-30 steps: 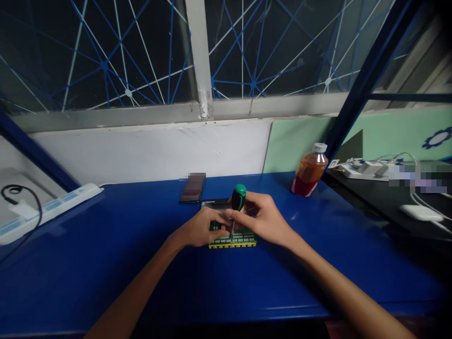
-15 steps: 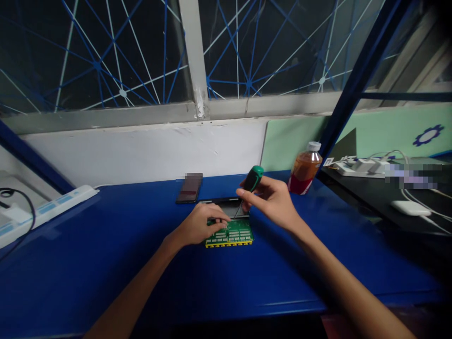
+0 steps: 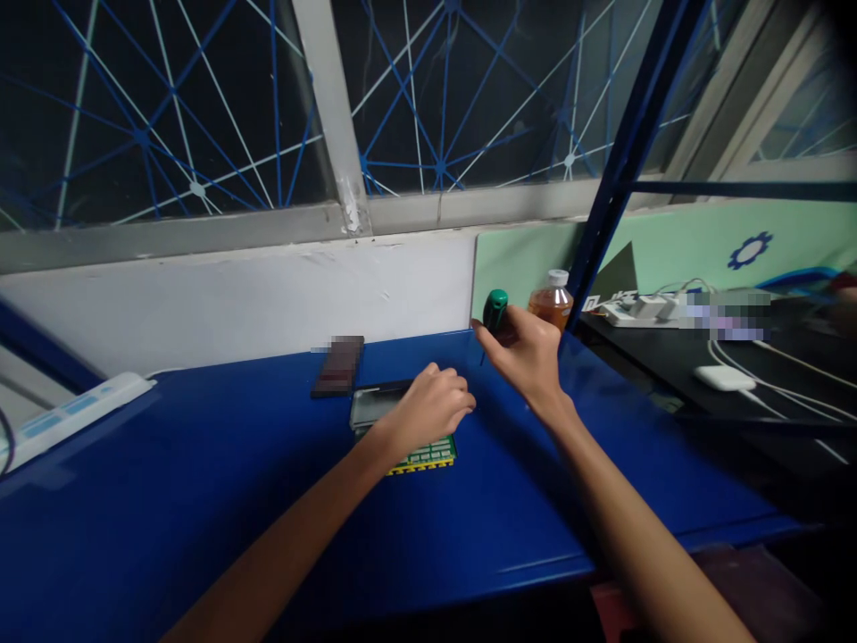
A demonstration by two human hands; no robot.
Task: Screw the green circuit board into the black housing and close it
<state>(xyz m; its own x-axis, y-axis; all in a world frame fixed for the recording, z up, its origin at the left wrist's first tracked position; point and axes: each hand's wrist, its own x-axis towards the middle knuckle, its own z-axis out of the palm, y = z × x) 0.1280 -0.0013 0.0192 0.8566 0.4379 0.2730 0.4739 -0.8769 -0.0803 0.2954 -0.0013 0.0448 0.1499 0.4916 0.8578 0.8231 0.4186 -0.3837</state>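
On the blue worktop (image 3: 201, 464) lies a green board (image 3: 439, 449), partly hidden by the curled left hand (image 3: 435, 405). I can't tell if that hand has anything. The right hand (image 3: 528, 350) is wrapped around a green-topped screwdriver (image 3: 495, 307).

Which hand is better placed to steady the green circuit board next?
Probably the left hand: it is nearer the green circuit board, covering part of it from view, though whether it holds anything is unclear. The right hand grips the screwdriver, off to the board's right.
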